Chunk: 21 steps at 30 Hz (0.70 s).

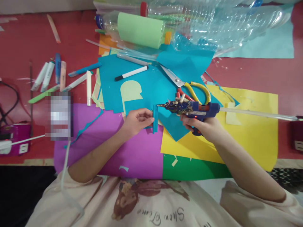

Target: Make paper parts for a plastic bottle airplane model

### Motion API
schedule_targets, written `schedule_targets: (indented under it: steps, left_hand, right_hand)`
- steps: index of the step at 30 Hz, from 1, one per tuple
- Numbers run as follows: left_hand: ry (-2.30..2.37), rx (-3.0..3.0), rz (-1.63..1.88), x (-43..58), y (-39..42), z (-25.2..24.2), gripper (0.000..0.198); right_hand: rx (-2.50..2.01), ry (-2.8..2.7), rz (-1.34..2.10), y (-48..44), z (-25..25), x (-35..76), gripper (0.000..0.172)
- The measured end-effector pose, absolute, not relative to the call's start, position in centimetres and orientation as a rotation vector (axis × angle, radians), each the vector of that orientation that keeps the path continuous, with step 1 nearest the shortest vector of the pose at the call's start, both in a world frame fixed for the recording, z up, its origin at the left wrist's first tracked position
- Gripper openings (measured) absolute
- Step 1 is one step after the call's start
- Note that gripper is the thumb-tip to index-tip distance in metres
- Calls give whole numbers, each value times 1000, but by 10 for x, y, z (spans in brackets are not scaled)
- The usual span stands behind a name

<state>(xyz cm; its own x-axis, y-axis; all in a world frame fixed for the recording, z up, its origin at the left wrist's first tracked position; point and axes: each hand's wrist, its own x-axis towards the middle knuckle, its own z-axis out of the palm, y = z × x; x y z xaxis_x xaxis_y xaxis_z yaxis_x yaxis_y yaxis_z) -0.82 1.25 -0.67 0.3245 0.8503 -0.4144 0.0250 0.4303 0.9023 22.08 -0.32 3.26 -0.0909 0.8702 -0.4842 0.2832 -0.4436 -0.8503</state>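
Note:
My left hand [139, 121] pinches a small folded strip of blue paper [155, 121], held upright over the purple sheet. In my right hand [201, 126] is a dark blue glue gun [196, 108] with a small red light lit. Its nozzle points left and meets or nearly meets the top of the strip; I cannot tell whether they touch. A long clear glue stick [255, 113] runs out of the gun's back end. Just beyond the gun lie scissors [182, 82] with yellow handles, on blue paper [151, 91]. A pale green cut-out [131, 90] lies left of them.
Plastic bottles [201, 19] lie along the back, one wrapped in green paper [140, 30]. Several markers [48, 75] are scattered at the left, near a blurred phone-like device [60, 116] with a white cable. Purple [142, 154], yellow [255, 135] and green sheets [194, 168] cover the front.

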Motion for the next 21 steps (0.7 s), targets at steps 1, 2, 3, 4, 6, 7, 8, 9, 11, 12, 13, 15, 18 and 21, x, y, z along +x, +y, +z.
schedule_targets:
  steps: [1, 2, 3, 4, 6, 7, 8, 9, 11, 12, 13, 15, 18, 21]
  left_hand:
    - [1113, 985, 680, -8, 12, -7, 30]
    - [1112, 985, 684, -8, 12, -7, 29]
    - [1110, 986, 685, -8, 12, -7, 29]
    - [1108, 988, 685, -8, 12, -7, 29]
    - [1108, 993, 691, -8, 12, -6, 30]
    - [1109, 994, 695, -8, 12, -6, 30]
    - [1110, 995, 697, -8, 12, -6, 31]
    - [1111, 994, 701, -8, 12, -6, 31]
    - [1112, 990, 701, -7, 13, -6, 32]
    - [1111, 984, 698, -7, 13, -6, 33]
    - [1109, 978, 697, -7, 13, -6, 34]
    - [1103, 964, 698, -7, 13, -7, 34]
    - [1099, 961, 704, -7, 13, -7, 36]
    - [1111, 972, 690, -8, 13, -6, 39]
  right_hand:
    - [-1718, -1250, 1564, -4, 32, 221, 26]
    - [-1744, -1244, 1566, -5, 31, 221, 27]
    - [-1774, -1237, 1569, -6, 30, 222, 28]
    - [-1805, -1232, 1573, -7, 29, 222, 29]
    - [-1856, -1237, 1578, -9, 27, 224, 32]
    - [-1874, -1245, 1577, -10, 27, 224, 33]
    - [-1884, -1255, 1576, -11, 26, 225, 34]
    - [-1887, -1261, 1575, -12, 26, 225, 34]
    - [-1871, -1275, 1572, -14, 25, 225, 32]
    - [-1858, -1282, 1572, -15, 25, 225, 31]
    - [-1844, -1286, 1576, -17, 25, 225, 30]
    - [-1811, -1273, 1582, -20, 24, 225, 28]
    - [-1762, -1257, 1586, -23, 22, 225, 28]
    - [-1760, -1279, 1602, -27, 21, 225, 27]
